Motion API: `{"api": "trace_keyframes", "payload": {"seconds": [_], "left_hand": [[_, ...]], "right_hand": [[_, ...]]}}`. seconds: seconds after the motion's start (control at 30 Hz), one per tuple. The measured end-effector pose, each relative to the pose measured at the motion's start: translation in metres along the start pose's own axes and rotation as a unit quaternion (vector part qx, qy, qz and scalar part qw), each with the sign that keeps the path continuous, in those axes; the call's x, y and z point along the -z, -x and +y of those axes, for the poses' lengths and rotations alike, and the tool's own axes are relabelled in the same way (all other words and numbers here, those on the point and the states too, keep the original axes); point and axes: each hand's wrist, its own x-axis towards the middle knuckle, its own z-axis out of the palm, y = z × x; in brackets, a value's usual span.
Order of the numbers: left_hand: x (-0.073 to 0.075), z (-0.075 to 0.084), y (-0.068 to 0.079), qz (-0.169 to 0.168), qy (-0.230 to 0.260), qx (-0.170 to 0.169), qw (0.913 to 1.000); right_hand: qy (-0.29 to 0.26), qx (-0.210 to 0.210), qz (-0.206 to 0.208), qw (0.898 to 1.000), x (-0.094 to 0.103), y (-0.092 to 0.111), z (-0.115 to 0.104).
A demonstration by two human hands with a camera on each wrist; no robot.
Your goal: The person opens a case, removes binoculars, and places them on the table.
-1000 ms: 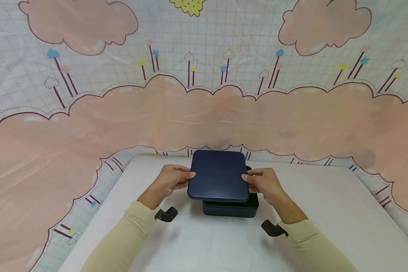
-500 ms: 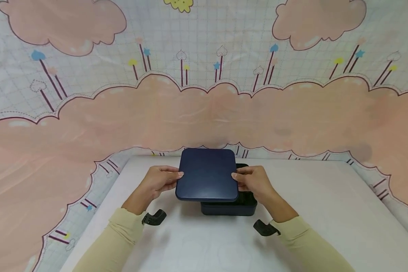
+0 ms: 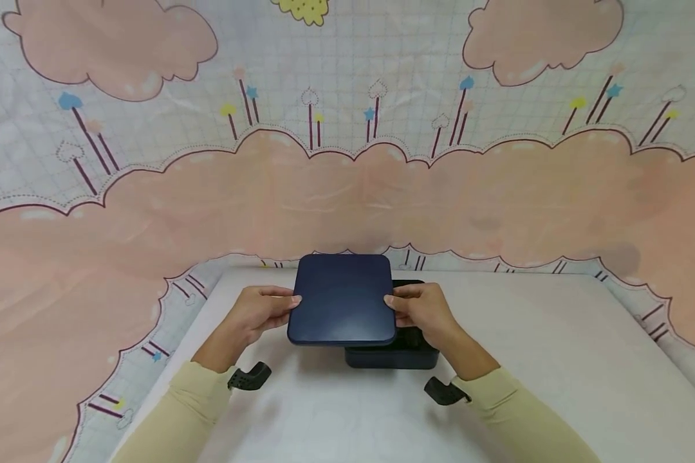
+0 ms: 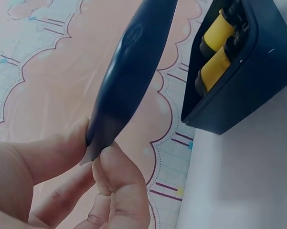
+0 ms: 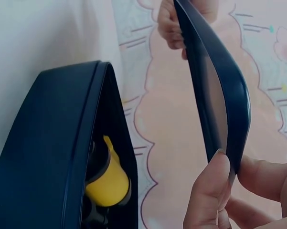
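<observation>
Both hands hold a dark blue square lid (image 3: 342,299) in the air, over and to the left of a dark blue box (image 3: 391,358). The left hand (image 3: 257,311) pinches the lid's left edge between thumb and fingers. At the opposite edge the right hand (image 3: 424,311) pinches it the same way. In the left wrist view the box (image 4: 262,81) is uncovered and holds yellow-and-black cylindrical things (image 4: 215,67). One yellow piece (image 5: 108,183) also shows inside it in the right wrist view. From the head view, the lid hides part of the box.
The box stands on a white table (image 3: 533,360), near its back edge. Behind the table hangs a pink and white patterned cloth (image 3: 347,199). A black wrist mount (image 3: 250,376) sticks out from the left sleeve, and another mount (image 3: 444,391) from the right.
Both hands have carried the lid to the left, so more of the box's right side and inside shows. The box has stayed in place on the table; the head view has shifted slightly.
</observation>
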Motion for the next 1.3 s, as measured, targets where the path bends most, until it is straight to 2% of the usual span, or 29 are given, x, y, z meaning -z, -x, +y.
{"api": "trace_keyframes", "payload": {"seconds": [0.2, 0.5, 0.7, 1.3], "left_hand": [[0.010, 0.001, 0.008, 0.003, -0.001, -0.009, 1.0000], [0.025, -0.006, 0.009, 0.000, -0.003, -0.014, 0.9999], [0.035, -0.004, 0.014, -0.003, -0.002, -0.013, 0.9999], [0.068, -0.005, 0.020, -0.034, 0.025, -0.021, 0.9989]], "right_hand": [[-0.008, 0.002, -0.003, 1.000, -0.010, 0.002, -0.002], [-0.031, 0.001, 0.006, 0.999, -0.024, 0.002, -0.003], [-0.033, 0.008, 0.005, 0.999, -0.034, 0.004, -0.005], [-0.048, 0.012, -0.001, 0.999, -0.062, 0.007, -0.009]]}}
